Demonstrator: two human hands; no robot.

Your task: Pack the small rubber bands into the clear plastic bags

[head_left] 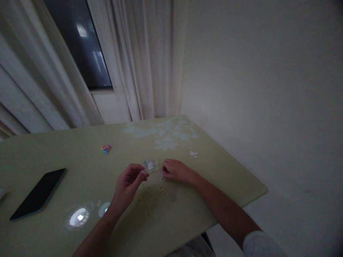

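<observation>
My left hand [131, 180] is closed in a pinch, with a few thin white rings [143, 172] between thumb and fingertips. To its right, my right hand [173, 169] has its fingers pressed together over the table. A small white ring [162, 174] shows at those fingertips, and another pale ring [162, 179] lies just below. Between and beyond the hands sits a small clear compartment box [153, 165] with white and greenish bits inside. Several loose rings, among them a yellow ring [161, 188] and another yellow ring [148, 213], lie on the table nearer to me.
The greenish table [80, 160] bears a black tablet [39, 194] at left. A pile of small colourful pieces [106, 149] lies further back, and white scraps [193, 153] lie at the right. Behind are curtains [144, 60], a window and a wall [254, 89].
</observation>
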